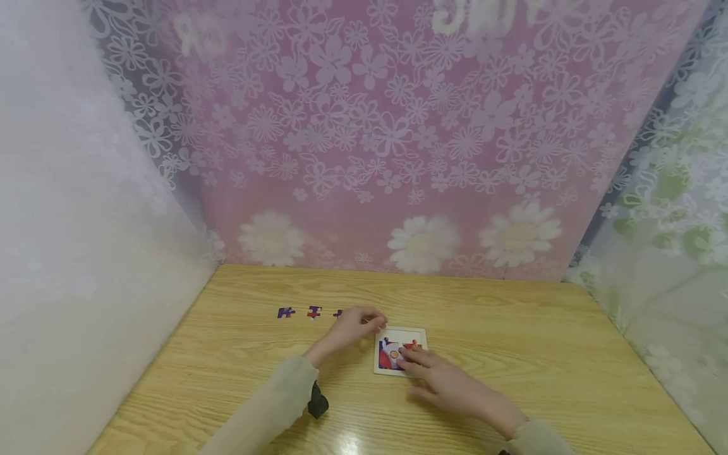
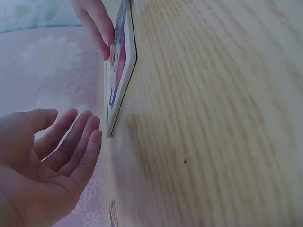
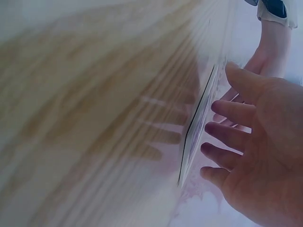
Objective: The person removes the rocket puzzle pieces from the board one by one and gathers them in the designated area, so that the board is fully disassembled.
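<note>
A small jigsaw tray point(image 1: 376, 360) with a pale frame lies on the table, purple, red and white pieces joined in its lower part. Bare white shows along its upper side. Over its right part extends my right hand point(image 1: 446, 382), fingers spread and nearly straight, fingertips at the pieces; contact is unclear. My left hand point(image 1: 352, 325) hovers by the tray's upper left corner. Its fingers are loosely bent with nothing between them, as the left wrist view of that hand point(image 2: 52, 165) confirms. In the right wrist view, the right palm point(image 3: 265, 146) holds nothing.
Loose purple-and-red jigsaw pieces lie in a row left of the tray: one at the far left point(image 1: 285, 313), a middle one point(image 1: 314, 312), and one partly hidden by the left hand point(image 1: 338, 313). Floral curtains point(image 1: 370, 158) enclose the wooden table point(image 1: 512, 328) at the back and sides.
</note>
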Motion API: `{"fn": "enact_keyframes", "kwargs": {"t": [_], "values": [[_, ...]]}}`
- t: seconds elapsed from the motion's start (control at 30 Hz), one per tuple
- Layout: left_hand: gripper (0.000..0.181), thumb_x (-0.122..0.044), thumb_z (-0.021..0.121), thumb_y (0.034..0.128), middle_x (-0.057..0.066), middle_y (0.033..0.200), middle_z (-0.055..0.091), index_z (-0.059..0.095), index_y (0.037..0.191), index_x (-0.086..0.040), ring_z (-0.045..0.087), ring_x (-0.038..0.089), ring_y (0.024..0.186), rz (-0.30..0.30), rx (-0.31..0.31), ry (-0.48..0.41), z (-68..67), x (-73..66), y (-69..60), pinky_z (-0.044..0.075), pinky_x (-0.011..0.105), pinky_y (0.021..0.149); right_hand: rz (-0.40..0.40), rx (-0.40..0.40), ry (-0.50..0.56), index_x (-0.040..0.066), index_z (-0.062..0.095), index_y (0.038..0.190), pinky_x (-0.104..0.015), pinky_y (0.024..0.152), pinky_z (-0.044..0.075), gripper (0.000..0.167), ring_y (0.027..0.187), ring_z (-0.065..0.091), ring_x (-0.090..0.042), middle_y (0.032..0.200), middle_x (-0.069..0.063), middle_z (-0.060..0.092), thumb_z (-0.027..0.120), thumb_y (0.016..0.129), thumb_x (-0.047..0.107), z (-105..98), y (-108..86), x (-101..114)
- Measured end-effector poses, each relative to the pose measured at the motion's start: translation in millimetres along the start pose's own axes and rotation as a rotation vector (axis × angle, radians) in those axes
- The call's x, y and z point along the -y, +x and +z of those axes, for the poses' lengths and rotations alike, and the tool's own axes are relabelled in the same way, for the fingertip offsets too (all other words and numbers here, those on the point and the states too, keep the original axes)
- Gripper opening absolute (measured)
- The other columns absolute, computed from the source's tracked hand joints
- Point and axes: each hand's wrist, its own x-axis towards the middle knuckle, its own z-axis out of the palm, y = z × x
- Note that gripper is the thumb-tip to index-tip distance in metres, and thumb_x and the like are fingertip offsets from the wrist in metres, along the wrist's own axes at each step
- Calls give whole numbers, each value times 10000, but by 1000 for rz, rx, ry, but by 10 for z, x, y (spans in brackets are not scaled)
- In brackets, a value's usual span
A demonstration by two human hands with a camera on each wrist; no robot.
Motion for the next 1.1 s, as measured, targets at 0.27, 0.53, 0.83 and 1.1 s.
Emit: {"fn": "enact_keyframes", "kwargs": {"t": [0.27, 0.53, 0.83, 1.1], "values": [[287, -295, 542, 1069, 61, 1066, 747, 735, 1182, -113, 692, 153, 920, -32, 24, 28, 26, -12, -20, 546, 261, 766, -46, -5, -2, 48, 514, 1483, -632, 1117, 333, 572, 1409, 402, -465, 1578, -135, 422, 555, 1042, 410, 37, 27, 63], [293, -294, 538, 1070, 25, 1067, 736, 732, 1195, -115, 680, 164, 905, -30, 73, 73, 19, -25, -35, 535, 287, 789, -34, 22, 0, 62, 499, 1498, -635, 1077, 386, 585, 1383, 412, -504, 1591, -129, 403, 532, 1047, 434, 73, 38, 59], [287, -312, 528, 1073, 11, 1062, 735, 744, 1147, -138, 648, 150, 897, -15, 149, 87, 17, -13, -15, 513, 286, 772, -20, 46, 12, 71, 494, 1503, -627, 1087, 381, 593, 1389, 411, -493, 1598, -112, 396, 516, 1049, 451, 43, 44, 77], [288, -337, 526, 1072, -25, 1121, 733, 735, 1188, -177, 664, 103, 963, -28, 143, 116, 26, -30, -1, 535, 301, 823, -23, 86, 3, 77, 461, 1525, -610, 1097, 381, 593, 1414, 412, -432, 1612, -108, 372, 535, 1048, 423, 5, 59, 82]]}}
